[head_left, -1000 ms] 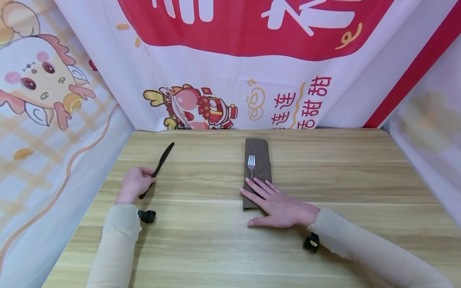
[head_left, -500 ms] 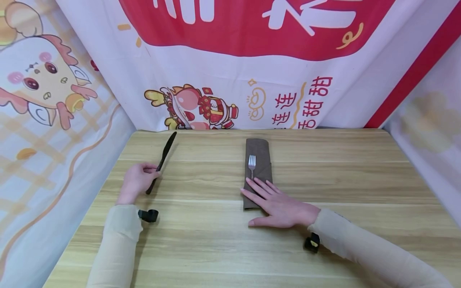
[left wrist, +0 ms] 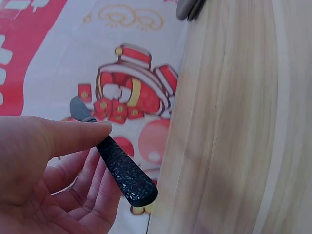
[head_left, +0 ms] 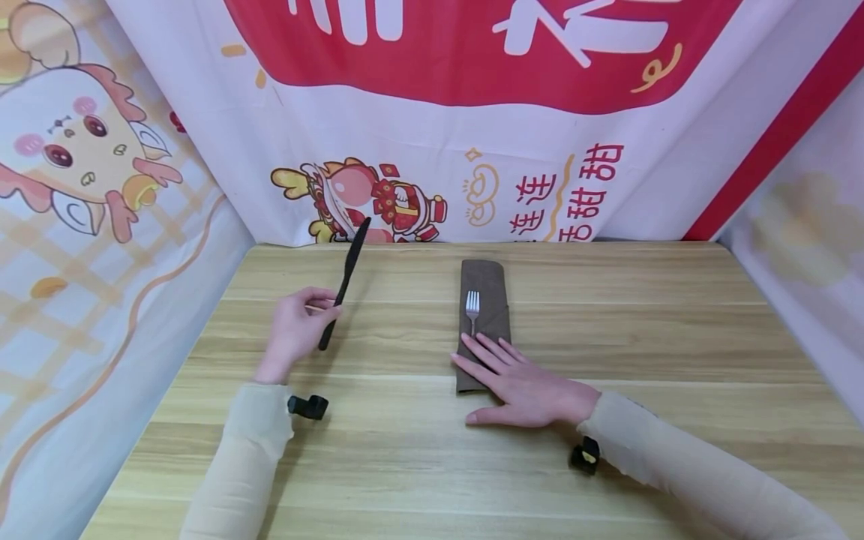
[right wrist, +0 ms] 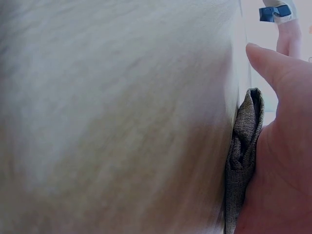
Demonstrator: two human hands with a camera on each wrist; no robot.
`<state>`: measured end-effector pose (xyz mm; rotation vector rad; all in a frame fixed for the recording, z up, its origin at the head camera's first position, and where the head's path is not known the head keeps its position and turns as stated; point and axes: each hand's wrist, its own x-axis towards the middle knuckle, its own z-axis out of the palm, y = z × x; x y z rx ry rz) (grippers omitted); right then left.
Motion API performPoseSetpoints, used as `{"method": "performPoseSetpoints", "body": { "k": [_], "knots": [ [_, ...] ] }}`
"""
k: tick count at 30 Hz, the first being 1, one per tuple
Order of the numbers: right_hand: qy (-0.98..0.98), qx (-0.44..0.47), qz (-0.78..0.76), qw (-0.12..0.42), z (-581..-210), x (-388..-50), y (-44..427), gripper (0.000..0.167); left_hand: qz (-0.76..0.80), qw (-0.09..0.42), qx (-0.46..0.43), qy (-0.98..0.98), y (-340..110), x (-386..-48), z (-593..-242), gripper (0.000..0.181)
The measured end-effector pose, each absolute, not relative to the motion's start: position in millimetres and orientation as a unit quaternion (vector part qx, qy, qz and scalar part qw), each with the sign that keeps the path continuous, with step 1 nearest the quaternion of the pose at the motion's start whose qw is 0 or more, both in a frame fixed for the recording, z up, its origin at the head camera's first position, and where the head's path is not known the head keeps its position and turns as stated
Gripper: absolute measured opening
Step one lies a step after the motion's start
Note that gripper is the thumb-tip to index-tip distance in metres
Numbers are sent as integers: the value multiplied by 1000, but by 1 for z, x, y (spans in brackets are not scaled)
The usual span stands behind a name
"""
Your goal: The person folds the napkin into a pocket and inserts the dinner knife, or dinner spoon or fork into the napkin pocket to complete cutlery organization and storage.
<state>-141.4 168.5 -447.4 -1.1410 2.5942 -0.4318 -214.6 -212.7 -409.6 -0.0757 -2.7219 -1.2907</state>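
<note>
Between the thumb and fingers of my left hand (head_left: 297, 326) is a black knife (head_left: 349, 264), pinched by its patterned handle and lifted off the wood, blade tip pointing away. In the left wrist view the butt of the handle (left wrist: 127, 173) sticks out past the thumb. My right hand (head_left: 529, 386) rests with its fingers spread on the near part of a folded brown napkin (head_left: 493, 296). A silver fork (head_left: 472, 304) lies on that napkin, tines away from me; its lower end is hidden by the fingers. The right wrist view shows the napkin's layered end (right wrist: 243, 146) beside the palm.
The wooden table (head_left: 391, 450) reaches back to a white and red printed cloth (head_left: 432, 127). Another printed cloth (head_left: 74, 300) hangs along the left side, and a pale one (head_left: 803, 247) along the right.
My left hand has raised the knife from the table and carried it to the right and slightly farther away. The right hand, napkin and fork have stayed in place.
</note>
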Motion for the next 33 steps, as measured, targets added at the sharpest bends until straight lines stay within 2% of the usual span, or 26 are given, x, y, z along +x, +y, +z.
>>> {"method": "performPoseSetpoints", "body": {
  "k": [7, 17, 22, 33],
  "knots": [
    [894, -402, -157, 119, -448, -141, 169, 90, -467, 43, -53, -881, -175, -212, -408, 20],
    [889, -389, -206, 127, -451, -144, 172, 86, -506, 50, -122, -852, -122, -205, -411, 14],
    [875, -333, -327, 126, -439, -149, 177, 82, -532, 46, -153, -832, -99, -199, -411, 14],
    [781, -173, -600, 31, -391, -181, 194, 53, -606, 32, -181, -774, -52, -187, -415, 18]
  ]
}}
